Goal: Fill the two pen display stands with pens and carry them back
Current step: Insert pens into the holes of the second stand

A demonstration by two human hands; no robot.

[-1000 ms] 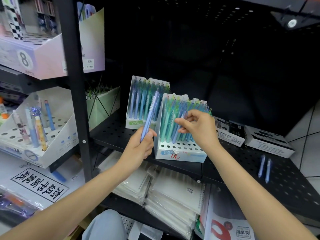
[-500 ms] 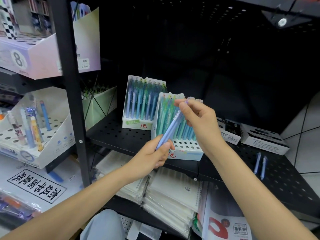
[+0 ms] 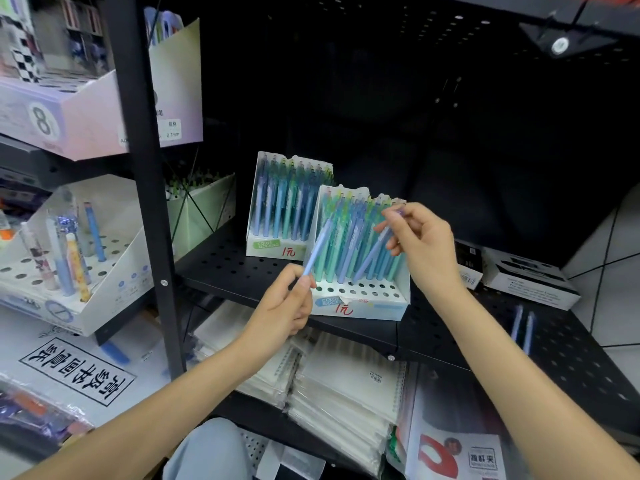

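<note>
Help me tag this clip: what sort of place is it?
Probably a stationery shop: white cardboard pen stands with handwritten red price marks on a black perforated metal shelf, wrapped spiral notebooks stacked below.

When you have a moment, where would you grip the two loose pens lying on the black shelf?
Probably at mid-barrel, from above. The two loose pens lie flat, side by side, on the black shelf with open space around them.

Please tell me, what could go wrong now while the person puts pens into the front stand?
1. The front stand sits near the shelf edge; pushing a pen in could tip it off.
2. The right hand pinches its pen only near the top, so it may slip.
3. Two loose pens on the shelf could be forgotten.
</note>
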